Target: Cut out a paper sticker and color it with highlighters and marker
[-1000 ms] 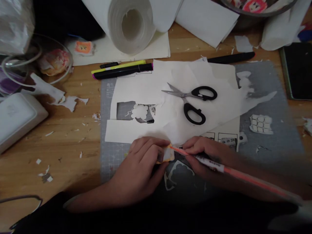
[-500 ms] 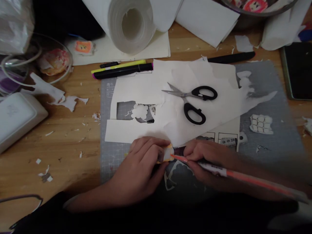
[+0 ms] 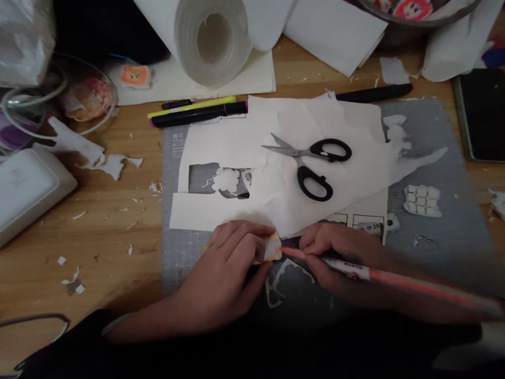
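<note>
A small white paper cutout (image 3: 273, 247) with orange-yellow colouring along its edges is pinched in my left hand (image 3: 236, 258), whose fingers cover its left part. My right hand (image 3: 329, 252) grips an orange marker (image 3: 410, 280), its tip at the cutout's right edge. Both hands are over the grey cutting mat (image 3: 437, 258). Just beyond them lies a white paper sheet (image 3: 213, 210) with openings cut in it. Black-handled scissors (image 3: 305, 155) rest on the paper, blades parted. A thin cut-off paper strip (image 3: 290, 268) lies between the hands.
A black marker (image 3: 205, 113) and a yellow marker (image 3: 229, 100) lie at the mat's far edge. Behind stands a paper roll (image 3: 213, 42). A scalloped white piece (image 3: 422, 201) is to the right, with a phone (image 3: 483, 116) beyond. Paper scraps (image 3: 73, 284) litter the left side.
The orange marker has shifted slightly along the cutout's right edge, and its far end has swung a little. My left hand and the cutout look nearly still.
</note>
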`<state>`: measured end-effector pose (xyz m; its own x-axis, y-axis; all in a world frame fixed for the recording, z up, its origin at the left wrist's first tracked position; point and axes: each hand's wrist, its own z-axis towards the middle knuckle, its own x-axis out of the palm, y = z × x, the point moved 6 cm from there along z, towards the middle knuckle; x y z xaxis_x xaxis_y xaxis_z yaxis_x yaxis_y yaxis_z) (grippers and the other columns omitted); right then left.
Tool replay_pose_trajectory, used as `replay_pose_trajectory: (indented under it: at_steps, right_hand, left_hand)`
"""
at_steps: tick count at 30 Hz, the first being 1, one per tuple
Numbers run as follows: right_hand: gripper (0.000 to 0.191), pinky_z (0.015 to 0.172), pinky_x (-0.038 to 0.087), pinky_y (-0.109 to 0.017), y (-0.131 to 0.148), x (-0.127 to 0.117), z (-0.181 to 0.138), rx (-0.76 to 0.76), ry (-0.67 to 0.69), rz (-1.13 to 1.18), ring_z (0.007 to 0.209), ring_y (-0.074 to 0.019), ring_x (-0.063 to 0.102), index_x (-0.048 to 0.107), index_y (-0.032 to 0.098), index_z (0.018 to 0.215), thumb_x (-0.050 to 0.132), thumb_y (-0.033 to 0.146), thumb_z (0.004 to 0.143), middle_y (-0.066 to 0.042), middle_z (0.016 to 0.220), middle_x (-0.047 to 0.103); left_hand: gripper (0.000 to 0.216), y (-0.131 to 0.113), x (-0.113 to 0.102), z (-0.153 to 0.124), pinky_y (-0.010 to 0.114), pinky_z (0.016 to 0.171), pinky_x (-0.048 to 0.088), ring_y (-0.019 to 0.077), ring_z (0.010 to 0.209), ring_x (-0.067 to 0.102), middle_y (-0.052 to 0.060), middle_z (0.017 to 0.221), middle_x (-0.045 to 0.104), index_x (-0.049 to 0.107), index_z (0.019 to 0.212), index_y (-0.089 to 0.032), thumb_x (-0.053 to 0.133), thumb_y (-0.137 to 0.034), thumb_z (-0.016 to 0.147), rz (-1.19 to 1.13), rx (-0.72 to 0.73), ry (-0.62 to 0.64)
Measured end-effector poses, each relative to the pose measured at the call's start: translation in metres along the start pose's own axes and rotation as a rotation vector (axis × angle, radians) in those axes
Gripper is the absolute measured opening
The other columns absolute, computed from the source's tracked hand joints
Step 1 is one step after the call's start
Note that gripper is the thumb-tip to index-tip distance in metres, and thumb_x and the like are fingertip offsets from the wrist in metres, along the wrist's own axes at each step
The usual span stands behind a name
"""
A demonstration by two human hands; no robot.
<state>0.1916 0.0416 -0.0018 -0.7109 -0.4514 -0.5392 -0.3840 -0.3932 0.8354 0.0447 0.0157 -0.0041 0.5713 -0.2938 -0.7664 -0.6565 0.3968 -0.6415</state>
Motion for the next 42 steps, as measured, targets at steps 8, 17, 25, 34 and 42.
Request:
replay_pose_trajectory:
  at_steps: [8, 17, 25, 34, 42]
  right_hand:
    - [0.012, 0.053, 0.044, -0.022, 0.0008, -0.0014, 0.0015, 0.024, -0.006, -0.004, 0.06, -0.0103, 0.06, 0.045, 0.021, 0.072, 0.05, 0.016, 0.082, 0.001, 0.068, 0.062]
    - [0.009, 0.055, 0.045, -0.023, -0.0019, -0.001, 0.0007, 0.041, 0.003, 0.046, 0.06, -0.0111, 0.059, 0.046, 0.022, 0.074, 0.049, 0.016, 0.081, 0.001, 0.067, 0.061]
    - [0.01, 0.054, 0.043, -0.024, -0.0063, 0.0005, -0.0024, 0.067, 0.002, 0.06, 0.059, -0.0109, 0.056, 0.046, 0.021, 0.072, 0.05, 0.02, 0.081, 0.002, 0.067, 0.058]
    - [0.011, 0.053, 0.043, -0.023, -0.0065, -0.0019, -0.0006, 0.095, -0.023, 0.076, 0.059, -0.0106, 0.057, 0.045, 0.022, 0.072, 0.05, 0.019, 0.081, 0.002, 0.067, 0.059]
    - [0.012, 0.054, 0.042, -0.023, -0.0079, -0.0012, -0.0015, 0.117, -0.017, 0.112, 0.059, -0.01, 0.057, 0.046, 0.021, 0.071, 0.051, 0.019, 0.081, 0.002, 0.068, 0.059]
  left_hand:
    - [0.015, 0.0007, 0.0001, 0.0004, 0.039, 0.079, 0.047, 0.0215, 0.097, 0.057, 0.007, 0.104, 0.064, 0.041, 0.08, -0.021, 0.054, -0.012, 0.08, -0.007, -0.005, -0.004]
    - [0.016, 0.0015, 0.0009, 0.0008, 0.039, 0.078, 0.046, 0.0213, 0.097, 0.057, 0.007, 0.105, 0.063, 0.041, 0.081, -0.02, 0.054, -0.012, 0.081, -0.002, 0.002, -0.007]
    - [0.016, 0.0007, 0.0011, 0.0002, 0.038, 0.079, 0.046, 0.0218, 0.097, 0.057, 0.007, 0.105, 0.063, 0.04, 0.08, -0.021, 0.053, -0.013, 0.082, -0.004, -0.003, 0.007]
    - [0.017, 0.0015, 0.0006, 0.0011, 0.037, 0.079, 0.045, 0.0212, 0.097, 0.056, 0.007, 0.104, 0.063, 0.039, 0.08, -0.02, 0.054, -0.012, 0.082, -0.005, 0.0, -0.004]
    - [0.017, 0.0, 0.0003, 0.0026, 0.038, 0.078, 0.045, 0.0214, 0.096, 0.056, 0.007, 0.104, 0.063, 0.039, 0.079, -0.02, 0.054, -0.012, 0.082, -0.001, -0.002, 0.005]
